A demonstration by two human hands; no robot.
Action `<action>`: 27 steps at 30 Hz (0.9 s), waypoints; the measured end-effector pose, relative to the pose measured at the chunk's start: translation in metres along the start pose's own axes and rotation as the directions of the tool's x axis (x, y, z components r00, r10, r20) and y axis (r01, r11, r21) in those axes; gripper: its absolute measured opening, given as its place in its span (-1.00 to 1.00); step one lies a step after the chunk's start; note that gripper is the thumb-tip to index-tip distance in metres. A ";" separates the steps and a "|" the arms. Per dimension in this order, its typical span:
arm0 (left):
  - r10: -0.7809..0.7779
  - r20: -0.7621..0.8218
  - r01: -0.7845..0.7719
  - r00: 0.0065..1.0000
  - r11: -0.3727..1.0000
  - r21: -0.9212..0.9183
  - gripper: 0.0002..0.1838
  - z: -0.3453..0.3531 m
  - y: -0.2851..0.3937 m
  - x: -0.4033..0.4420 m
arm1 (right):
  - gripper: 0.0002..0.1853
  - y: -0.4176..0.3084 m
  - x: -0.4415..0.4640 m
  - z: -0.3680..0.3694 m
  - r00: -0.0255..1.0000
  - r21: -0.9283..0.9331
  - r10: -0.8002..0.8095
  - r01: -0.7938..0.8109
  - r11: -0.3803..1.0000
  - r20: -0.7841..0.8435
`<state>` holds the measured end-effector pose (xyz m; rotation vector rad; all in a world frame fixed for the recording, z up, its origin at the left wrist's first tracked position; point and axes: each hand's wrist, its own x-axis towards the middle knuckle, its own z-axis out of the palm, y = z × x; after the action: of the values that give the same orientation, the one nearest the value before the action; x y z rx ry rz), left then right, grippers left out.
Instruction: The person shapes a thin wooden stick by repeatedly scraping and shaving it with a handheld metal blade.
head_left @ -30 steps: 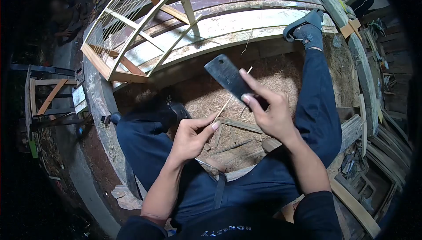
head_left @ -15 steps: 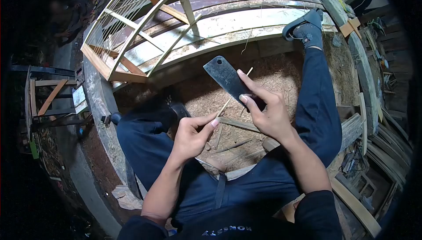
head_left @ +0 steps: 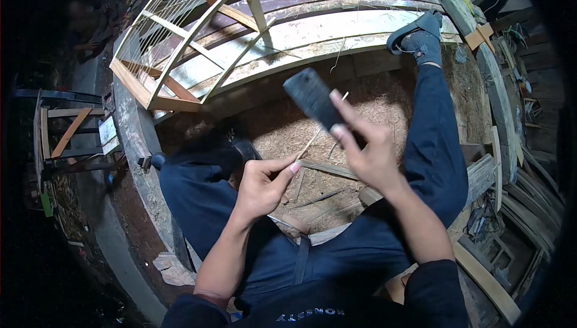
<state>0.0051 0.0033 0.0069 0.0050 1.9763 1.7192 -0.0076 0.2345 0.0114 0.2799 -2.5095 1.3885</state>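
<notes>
My left hand [head_left: 262, 185] is closed, with a thin pale wooden stick [head_left: 309, 144] pinched between thumb and forefinger. The stick slants up and to the right, passing behind the blade. My right hand [head_left: 374, 158] grips a dark, flat, cleaver-like blade [head_left: 311, 96] with a hole near its far corner. Motion blurs the blade and the right fingertips. Its handle is hidden in my palm. I cannot tell whether the blade touches the stick. Under both hands, wood shavings [head_left: 375, 111] cover the ground between my legs.
A curved wooden frame with thin bars [head_left: 186, 42] stands on the pale bench plank [head_left: 324, 33] ahead. My right foot [head_left: 421, 42] rests against that plank. Wood strips [head_left: 529, 208] are piled on the right. A wooden stool-like frame [head_left: 72, 135] stands at left. Another person [head_left: 90, 33] sits in the dark.
My right hand and the blade have shifted slightly right, and the blade has tilted and become blurred. My left hand and the stick stay almost in place.
</notes>
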 end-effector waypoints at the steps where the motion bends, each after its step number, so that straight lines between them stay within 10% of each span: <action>1: 0.013 -0.006 -0.013 1.000 1.000 -0.008 -0.70 -0.001 -0.003 0.001 | -0.42 -0.007 -0.005 -0.002 0.982 0.033 0.147 -0.152 0.988 0.122; 4: 0.031 -0.012 -0.031 0.999 1.000 0.004 -0.73 -0.002 -0.001 0.001 | -0.40 0.000 0.016 -0.009 0.984 0.025 0.117 -0.115 0.993 -0.132; 5: 0.042 -0.008 -0.042 0.999 0.999 0.011 -0.74 -0.001 0.000 0.000 | -0.39 -0.004 0.018 -0.016 0.947 0.122 0.319 -0.312 0.942 -0.045; 9: 0.018 0.013 -0.017 1.000 0.999 -0.048 -0.72 -0.002 -0.005 0.002 | -0.40 -0.008 -0.011 0.000 0.976 0.057 0.130 -0.142 0.988 0.178; 13: 0.044 0.019 -0.043 0.999 0.999 -0.006 -0.73 -0.005 -0.001 0.000 | -0.41 0.007 0.004 0.001 0.990 0.024 0.072 -0.070 0.997 -0.120; 18: 0.023 0.025 -0.024 0.999 0.999 0.023 -0.74 -0.008 -0.008 0.001 | -0.41 -0.010 -0.011 0.003 0.976 0.069 0.118 -0.132 0.989 0.185; 21: 0.007 0.042 -0.009 0.999 0.999 0.048 -0.74 -0.010 -0.001 -0.001 | -0.41 -0.003 0.009 0.001 0.991 0.038 0.116 -0.113 0.993 -0.069; 22: 0.035 0.027 -0.036 0.999 0.998 0.047 -0.75 -0.007 -0.001 -0.002 | -0.41 -0.014 0.013 -0.006 0.959 0.063 0.280 -0.277 0.959 -0.047; 27: 0.036 -0.005 -0.036 0.999 0.998 0.058 -0.75 -0.007 -0.004 0.000 | -0.39 -0.005 0.001 0.000 0.994 0.068 0.098 -0.101 0.993 0.039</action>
<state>0.0036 -0.0037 0.0039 0.0559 2.0413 1.6854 -0.0073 0.2313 0.0156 0.1968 -2.5383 1.5244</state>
